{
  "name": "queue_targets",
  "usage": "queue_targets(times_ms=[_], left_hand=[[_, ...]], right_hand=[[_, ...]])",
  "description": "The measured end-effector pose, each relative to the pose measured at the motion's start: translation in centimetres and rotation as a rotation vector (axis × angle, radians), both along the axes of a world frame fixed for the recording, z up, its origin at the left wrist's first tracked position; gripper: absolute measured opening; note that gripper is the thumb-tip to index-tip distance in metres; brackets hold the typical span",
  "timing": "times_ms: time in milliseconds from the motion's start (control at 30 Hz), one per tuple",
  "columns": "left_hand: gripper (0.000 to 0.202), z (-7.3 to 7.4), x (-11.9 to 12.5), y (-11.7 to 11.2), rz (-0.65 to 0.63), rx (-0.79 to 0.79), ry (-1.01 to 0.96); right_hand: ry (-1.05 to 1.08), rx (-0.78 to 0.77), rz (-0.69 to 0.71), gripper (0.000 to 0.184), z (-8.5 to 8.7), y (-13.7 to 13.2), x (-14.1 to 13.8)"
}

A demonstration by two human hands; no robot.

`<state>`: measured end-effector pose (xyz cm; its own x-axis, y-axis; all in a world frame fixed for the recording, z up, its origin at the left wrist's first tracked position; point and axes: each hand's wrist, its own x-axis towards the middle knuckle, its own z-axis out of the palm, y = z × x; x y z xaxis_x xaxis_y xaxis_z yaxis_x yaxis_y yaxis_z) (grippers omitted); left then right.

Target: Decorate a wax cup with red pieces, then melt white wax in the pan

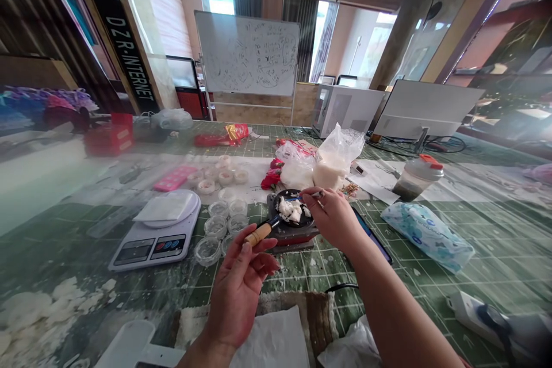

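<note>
My left hand point(239, 284) is closed round the wooden handle point(260, 234) of a small black frying pan point(307, 222), thumb and index finger pinching it while the other fingers curl loosely. White lumps point(292, 210) of a soft-looking or waxy material lie in the pan. The pan rests on a small dark hot plate point(293, 240). Over the pan's right side, my right hand point(330, 213) pinches a thin stirring tool point(318, 194), bluish towards its tip, which reaches into the lumps. The exact kind of tool is unclear.
Left of the pan stand several clear plastic cups point(208, 250) and a white kitchen scale point(159, 230). Behind are an open bag of pale granules point(332, 169) and red roses point(272, 174). To the right lie a phone point(373, 236), a tissue pack point(426, 233) and a shaker bottle point(417, 177).
</note>
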<state>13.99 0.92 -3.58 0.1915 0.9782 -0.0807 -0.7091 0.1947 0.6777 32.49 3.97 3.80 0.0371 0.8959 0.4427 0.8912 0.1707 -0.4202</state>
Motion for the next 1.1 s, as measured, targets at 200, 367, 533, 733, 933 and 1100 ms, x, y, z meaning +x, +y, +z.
queue_targets(times_ms=[200, 367, 533, 733, 933, 1100], left_hand=[[0.035, 0.1, 0.0, 0.0, -0.008, 0.008, 0.010], [0.035, 0.2, -0.1, 0.0, -0.015, 0.001, 0.015], [0.035, 0.2, 0.0, 0.0, -0.012, -0.002, 0.015], [0.034, 0.1, 0.1, 0.1, -0.010, 0.009, 0.017], [0.033, 0.0, 0.0, 0.2, -0.007, 0.021, 0.018], [0.033, -0.2, 0.0, 0.3, -0.004, 0.024, 0.033]], right_hand=[[-0.063, 0.029, -0.107, 0.027, 0.1, 0.1, 0.3], [-0.035, 0.006, -0.098, 0.027, 0.3, 0.0, 0.8], [-0.062, -0.023, -0.102, 0.026, 0.4, -0.1, 1.1], [-0.040, 0.002, -0.094, 0.026, 0.2, 0.2, 1.0], [0.013, -0.002, -0.056, 0.028, -0.1, 0.4, 0.9], [0.026, 0.017, 0.000, 0.026, -0.5, 0.6, 0.8]])
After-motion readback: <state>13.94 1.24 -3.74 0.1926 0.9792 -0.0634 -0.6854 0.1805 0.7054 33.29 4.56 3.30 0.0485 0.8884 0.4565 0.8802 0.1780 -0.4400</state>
